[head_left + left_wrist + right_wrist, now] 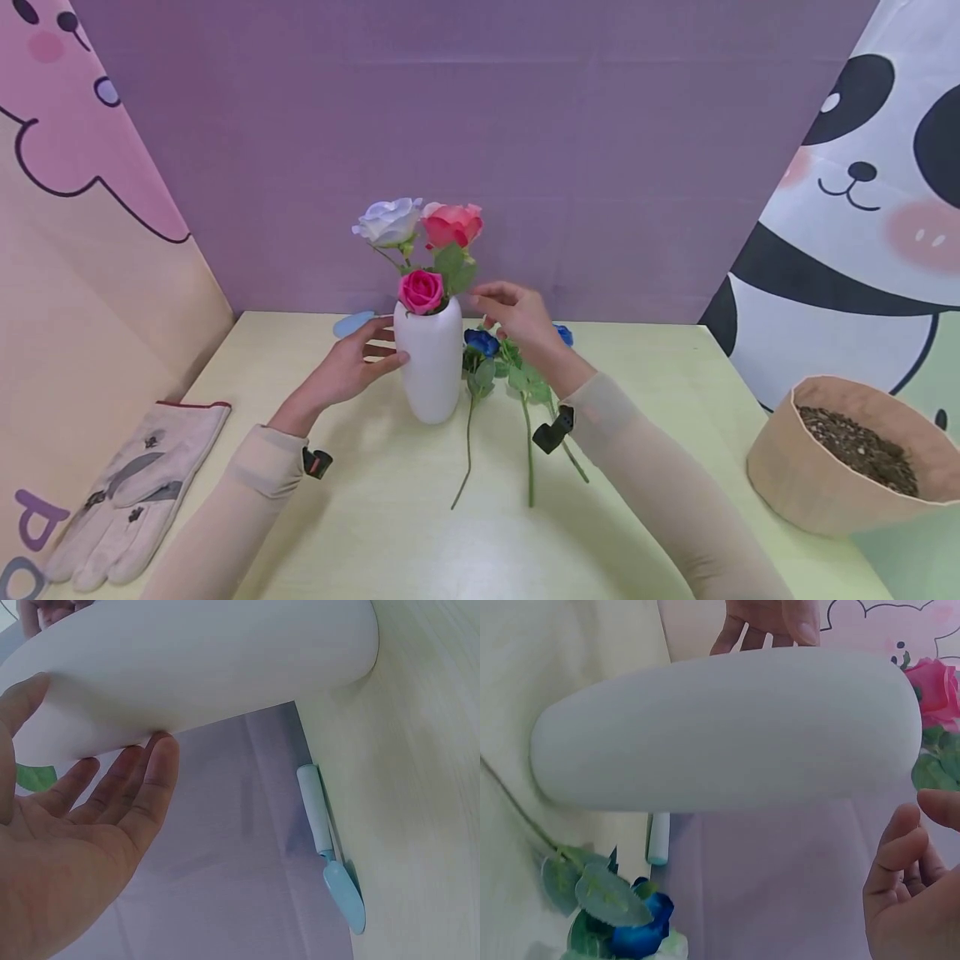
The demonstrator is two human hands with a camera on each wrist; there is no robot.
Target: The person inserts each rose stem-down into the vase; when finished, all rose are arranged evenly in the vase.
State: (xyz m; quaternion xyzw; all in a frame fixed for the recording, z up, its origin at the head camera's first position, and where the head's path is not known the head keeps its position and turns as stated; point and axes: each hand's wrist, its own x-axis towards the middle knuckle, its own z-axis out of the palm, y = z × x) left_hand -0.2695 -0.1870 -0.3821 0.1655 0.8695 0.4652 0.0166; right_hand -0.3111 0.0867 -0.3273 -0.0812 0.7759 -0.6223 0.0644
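- My left hand (347, 372) rests on the left side of the vase (429, 360), fingers straight and a little spread, tips touching its white wall; the left wrist view shows the fingertips (161, 746) on it and the palm off it.
- My right hand (519, 315) hangs just right of the vase, level with its mouth, beside the leaves of the flowers standing in it. Its fingers are loosely curled and pinch nothing; the right wrist view shows a gap between them and the vase.
- The vase stands upright near the middle of the table (375, 533), long axis vertical, between my two hands. The left hand is the one touching it; the right is close but apart.
- In the vase: three roses, one white (388, 220), one coral (453, 223), one deep pink (421, 291) low at the mouth.
- Just right of the vase, under my right hand, blue roses (481, 342) lie flat, heads away from me and stems running toward me. I count two blue heads and three stems; whether my hand hides a third head I cannot tell.
- Behind the vase, to its left: one light blue trowel (330, 847).
- Far left of the vase: one pair of gloves (127, 492).
- Far right of it: one bag of soil (847, 454).
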